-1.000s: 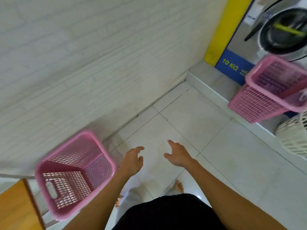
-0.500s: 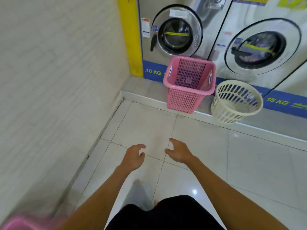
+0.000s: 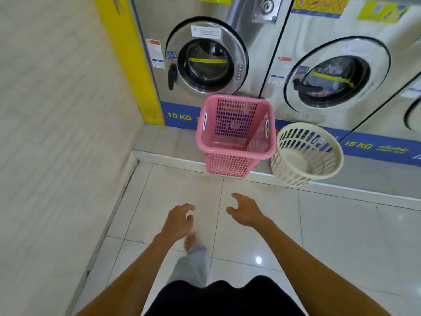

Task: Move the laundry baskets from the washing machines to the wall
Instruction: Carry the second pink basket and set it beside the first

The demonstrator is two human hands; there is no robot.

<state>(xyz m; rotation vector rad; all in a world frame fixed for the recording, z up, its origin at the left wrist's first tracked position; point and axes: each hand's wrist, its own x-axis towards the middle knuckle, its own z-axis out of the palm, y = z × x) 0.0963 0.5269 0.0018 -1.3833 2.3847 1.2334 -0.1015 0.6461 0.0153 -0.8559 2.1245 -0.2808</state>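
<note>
Both hands reach forward over the tiled floor (image 3: pixel 262 224), empty, with fingers spread and loosely curled: the left hand (image 3: pixel 178 221) sits a little lower and nearer the body, the right hand (image 3: pixel 247 212) slightly further ahead, the two near each other but apart. Neither touches a basket. The pink basket (image 3: pixel 235 135), square and mesh-sided with oval handle slots, stands upright on the raised ledge (image 3: pixel 164 142) in front of the washers, just ahead of the hands. It is placed before the seam between the two machines, below the door of the left washer (image 3: pixel 207 55), which carries a "10 KG" label on its blue base strip. Just beside it to the right, close enough that the rims seem to touch or nearly so, stands the cream basket (image 3: pixel 306 153), round and slotted, in front of the right washer (image 3: pixel 337 71) marked "15 KG". Both baskets look empty. A yellow post (image 3: pixel 129 53) fills the corner between the left washer and the white wall (image 3: pixel 57 133) on the left. A bare foot (image 3: pixel 189 241) and a grey trouser leg (image 3: pixel 193 265) show below the left hand.
</note>
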